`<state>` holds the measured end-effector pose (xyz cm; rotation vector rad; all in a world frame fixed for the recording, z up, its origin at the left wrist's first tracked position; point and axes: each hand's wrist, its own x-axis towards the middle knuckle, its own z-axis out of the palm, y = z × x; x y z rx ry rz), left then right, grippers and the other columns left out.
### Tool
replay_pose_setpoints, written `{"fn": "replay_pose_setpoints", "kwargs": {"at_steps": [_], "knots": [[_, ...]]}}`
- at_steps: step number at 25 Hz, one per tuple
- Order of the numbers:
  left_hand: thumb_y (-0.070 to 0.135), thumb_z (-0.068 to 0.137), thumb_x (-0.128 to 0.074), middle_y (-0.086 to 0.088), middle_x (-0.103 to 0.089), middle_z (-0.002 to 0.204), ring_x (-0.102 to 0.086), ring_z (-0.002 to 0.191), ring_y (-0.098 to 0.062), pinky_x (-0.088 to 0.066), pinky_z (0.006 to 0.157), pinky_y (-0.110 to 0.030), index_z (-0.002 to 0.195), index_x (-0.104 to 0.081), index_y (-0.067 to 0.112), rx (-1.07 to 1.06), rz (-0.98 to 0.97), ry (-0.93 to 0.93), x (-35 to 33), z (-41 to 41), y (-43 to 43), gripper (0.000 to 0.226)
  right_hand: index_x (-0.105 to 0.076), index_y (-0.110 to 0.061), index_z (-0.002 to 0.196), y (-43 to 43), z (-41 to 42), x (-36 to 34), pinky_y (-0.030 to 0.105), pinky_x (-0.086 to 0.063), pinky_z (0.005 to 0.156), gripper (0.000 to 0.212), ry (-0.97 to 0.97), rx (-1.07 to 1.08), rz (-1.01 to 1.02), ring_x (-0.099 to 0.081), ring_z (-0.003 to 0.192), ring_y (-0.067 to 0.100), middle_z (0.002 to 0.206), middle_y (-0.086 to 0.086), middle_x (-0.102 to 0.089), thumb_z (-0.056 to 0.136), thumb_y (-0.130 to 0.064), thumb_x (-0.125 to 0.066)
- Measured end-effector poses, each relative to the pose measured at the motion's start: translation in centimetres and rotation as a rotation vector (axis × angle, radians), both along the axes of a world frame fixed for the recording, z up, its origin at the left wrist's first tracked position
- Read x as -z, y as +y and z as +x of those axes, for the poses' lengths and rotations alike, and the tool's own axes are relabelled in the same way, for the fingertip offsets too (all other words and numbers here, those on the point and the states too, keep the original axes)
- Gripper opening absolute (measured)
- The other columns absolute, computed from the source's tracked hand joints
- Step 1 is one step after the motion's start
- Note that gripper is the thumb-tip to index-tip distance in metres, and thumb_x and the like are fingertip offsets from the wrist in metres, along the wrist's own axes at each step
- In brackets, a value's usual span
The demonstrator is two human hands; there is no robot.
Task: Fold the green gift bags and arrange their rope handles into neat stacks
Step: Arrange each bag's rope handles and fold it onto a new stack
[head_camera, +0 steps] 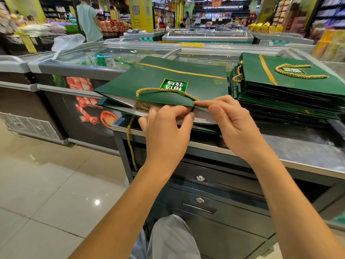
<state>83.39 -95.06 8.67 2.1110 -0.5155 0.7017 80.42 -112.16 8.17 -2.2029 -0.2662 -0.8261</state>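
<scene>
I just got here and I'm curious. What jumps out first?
A big green bag lies in the middle of the counter, and the left hand and right hand pinch its near edge. To its right sits a tall stack of the same bags. A gold rope dangles off the counter's front edge at the left.

Supermarket sales floor. A row of glass-lidded chest freezers [104,58] with food pictures on their fronts, packed product shelves [112,25] behind, a yellow pillar with a QR sign [140,14], shoppers [87,19] in the aisles, a steel-topped counter [298,146] with locking drawers [200,178], and a glossy tiled floor [46,184].
</scene>
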Motion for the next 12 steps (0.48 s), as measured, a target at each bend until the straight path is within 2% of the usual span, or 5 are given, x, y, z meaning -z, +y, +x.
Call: {"fn": "replay_pose_setpoints", "kwargs": {"at_steps": [3,5,7,9,12], "knots": [[0.045,0.094,-0.065,0.016,-0.072,0.088,-0.06,0.096,-0.017,-0.018,0.077,-0.031,0.096,-0.077,0.033,0.001,-0.046,0.035,0.1,0.0,-0.3,0.017,-0.061,-0.056,0.118,-0.1,0.0,0.0,0.063,-0.038,0.099,0.028,0.001,0.008,0.0,-0.055,0.113,0.015,0.108,-0.016,-0.058,0.104,-0.05,-0.037],[0.044,0.094,-0.065,0.016,-0.072,0.085,-0.063,0.093,-0.017,-0.023,0.083,-0.031,0.091,-0.076,0.032,0.008,-0.091,0.06,0.1,0.0,-0.4,0.017,-0.062,-0.055,0.118,-0.2,0.0,0.1,0.064,-0.039,0.098,0.028,-0.012,0.004,0.0,-0.056,0.112,0.015,0.108,-0.017,-0.058,0.105,-0.049,-0.038],[0.042,0.092,-0.064,0.015,-0.071,0.08,-0.065,0.089,-0.016,-0.038,0.095,-0.043,0.086,-0.076,0.03,0.077,-0.158,0.092,0.1,0.1,-0.3,0.018,-0.064,-0.051,0.118,-0.1,0.1,0.3,0.064,-0.039,0.096,0.028,-0.044,0.009,0.008,-0.057,0.11,0.015,0.108,-0.015,-0.06,0.106,-0.046,-0.04],[0.041,0.087,-0.064,0.015,-0.071,0.076,-0.067,0.083,-0.011,-0.049,0.091,-0.054,0.082,-0.076,0.029,0.166,-0.237,0.132,0.2,0.1,0.0,0.018,-0.067,-0.044,0.117,-0.1,0.1,0.4,0.063,-0.041,0.095,0.028,-0.087,0.022,0.013,-0.059,0.109,0.015,0.108,-0.014,-0.062,0.106,-0.043,-0.042],[0.037,0.085,-0.063,0.016,-0.068,0.074,-0.065,0.08,-0.006,-0.05,0.09,-0.055,0.076,-0.07,0.027,0.234,-0.236,0.142,0.5,-0.2,0.7,0.015,-0.07,-0.033,0.116,-0.3,0.1,0.2,0.046,-0.047,0.095,0.026,-0.125,0.02,0.049,-0.061,0.107,0.012,0.107,-0.011,-0.065,0.108,-0.033,-0.045]]}}
